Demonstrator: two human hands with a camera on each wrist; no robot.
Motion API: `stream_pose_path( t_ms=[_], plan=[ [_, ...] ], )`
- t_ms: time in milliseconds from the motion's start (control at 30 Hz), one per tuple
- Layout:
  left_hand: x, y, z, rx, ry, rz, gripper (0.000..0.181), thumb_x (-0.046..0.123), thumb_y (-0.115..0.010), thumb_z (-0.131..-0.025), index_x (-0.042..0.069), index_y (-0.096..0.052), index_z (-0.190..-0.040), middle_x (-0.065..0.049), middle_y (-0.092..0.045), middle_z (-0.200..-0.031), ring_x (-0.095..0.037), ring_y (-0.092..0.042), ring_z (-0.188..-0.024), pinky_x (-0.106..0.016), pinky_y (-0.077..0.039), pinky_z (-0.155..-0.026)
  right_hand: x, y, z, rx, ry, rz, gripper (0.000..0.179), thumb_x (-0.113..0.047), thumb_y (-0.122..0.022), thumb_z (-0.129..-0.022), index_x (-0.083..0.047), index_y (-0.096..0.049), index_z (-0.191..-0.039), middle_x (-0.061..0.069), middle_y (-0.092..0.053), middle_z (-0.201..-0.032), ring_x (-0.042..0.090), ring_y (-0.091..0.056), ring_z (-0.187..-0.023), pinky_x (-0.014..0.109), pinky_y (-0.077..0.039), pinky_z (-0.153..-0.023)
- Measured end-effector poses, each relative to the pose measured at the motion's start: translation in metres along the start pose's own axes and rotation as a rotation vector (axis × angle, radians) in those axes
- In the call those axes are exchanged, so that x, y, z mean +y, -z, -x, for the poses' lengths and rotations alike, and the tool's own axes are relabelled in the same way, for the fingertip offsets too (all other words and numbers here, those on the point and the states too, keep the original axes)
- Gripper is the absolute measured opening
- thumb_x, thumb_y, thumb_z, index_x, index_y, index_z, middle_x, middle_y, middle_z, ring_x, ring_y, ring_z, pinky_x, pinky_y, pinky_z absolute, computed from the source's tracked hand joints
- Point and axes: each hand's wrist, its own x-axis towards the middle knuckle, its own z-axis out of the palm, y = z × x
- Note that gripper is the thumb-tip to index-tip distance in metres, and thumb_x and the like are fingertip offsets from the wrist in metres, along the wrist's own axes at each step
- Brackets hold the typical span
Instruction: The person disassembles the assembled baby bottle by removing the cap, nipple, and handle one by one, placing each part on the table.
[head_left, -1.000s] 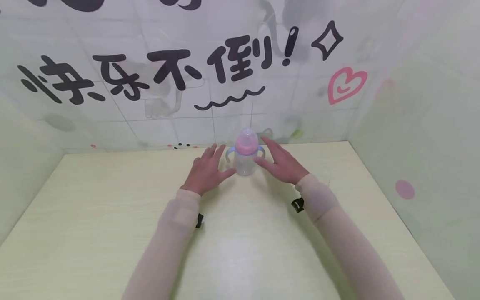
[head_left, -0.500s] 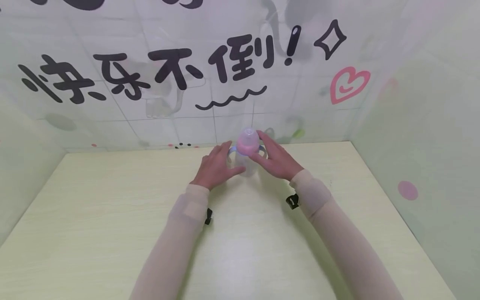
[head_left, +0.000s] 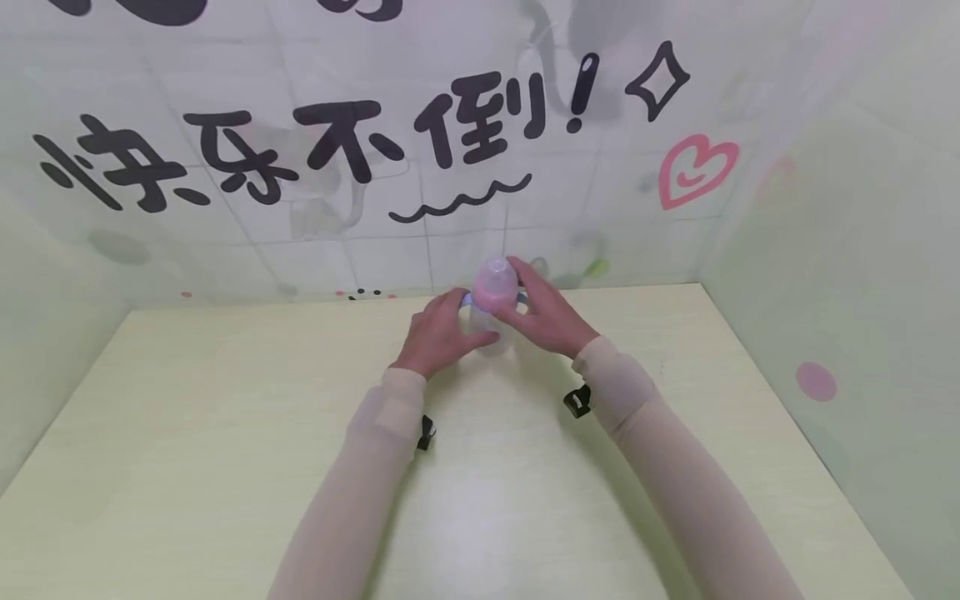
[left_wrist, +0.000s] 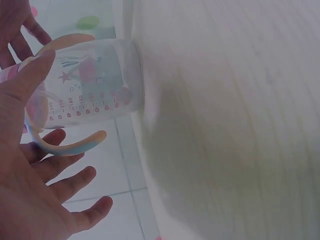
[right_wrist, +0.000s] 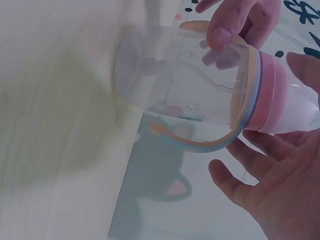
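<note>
A clear baby bottle (head_left: 495,282) with a pink collar (right_wrist: 268,92), a domed translucent cap and two curved side handles stands upright at the back of the table. My left hand (head_left: 435,338) holds its body from the left, thumb across the front below the collar and index finger by one handle (left_wrist: 75,148); the other fingers are spread. From the right, my right hand (head_left: 551,320) grips around the collar and cap, thumb in front and fingers behind. Printed measuring marks (left_wrist: 85,110) show on the bottle's side in the left wrist view.
The pale wood-grain table (head_left: 225,467) ends against a back wall (head_left: 315,267) with large black lettering, close behind the bottle. A side wall (head_left: 862,292) rises on the right, another (head_left: 45,333) on the left. Each sleeved wrist has a small black device (head_left: 577,402).
Both hands have moved inward from beside the bottle onto it. My left thumb now lies across the body, and my right thumb and fingers have come around the collar. The bottle stays in place.
</note>
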Motion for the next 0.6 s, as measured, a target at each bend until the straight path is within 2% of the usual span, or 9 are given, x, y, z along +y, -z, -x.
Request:
stream_pose_path(
  t_ms=[133,300,600],
  plan=[
    [0.001,-0.004,0.000,0.019,0.012,0.023,0.078,0.049,-0.081,-0.079,0.010,-0.051,-0.139,-0.009,-0.058,-0.136,-0.030,-0.052,-0.125,-0.056,-0.039,-0.105,-0.001,-0.003,-0.001,0.005,0.004,-0.014,0.067,-0.032,-0.065,-0.097,-0.013,-0.032,-0.151,0.002,-0.050,-0.142,0.021,-0.049,-0.132,0.047,-0.041,-0.108],
    [0.005,-0.007,-0.001,0.027,0.019,0.049,0.082,0.048,-0.081,-0.079,0.009,-0.047,-0.143,-0.010,-0.055,-0.141,-0.032,-0.049,-0.130,-0.057,-0.037,-0.107,-0.001,-0.003,-0.001,0.012,-0.005,-0.013,0.065,-0.029,-0.066,-0.096,-0.012,-0.033,-0.150,0.004,-0.051,-0.142,0.023,-0.050,-0.132,0.046,-0.041,-0.109],
    [0.006,-0.015,-0.004,0.052,0.027,0.070,0.081,0.044,-0.084,-0.078,0.010,-0.048,-0.141,-0.010,-0.055,-0.141,-0.032,-0.050,-0.129,-0.055,-0.039,-0.107,-0.001,-0.003,0.001,0.032,-0.002,-0.015,0.061,-0.025,-0.067,-0.096,-0.007,-0.037,-0.147,0.007,-0.052,-0.139,0.023,-0.052,-0.129,0.048,-0.042,-0.108]
  ],
)
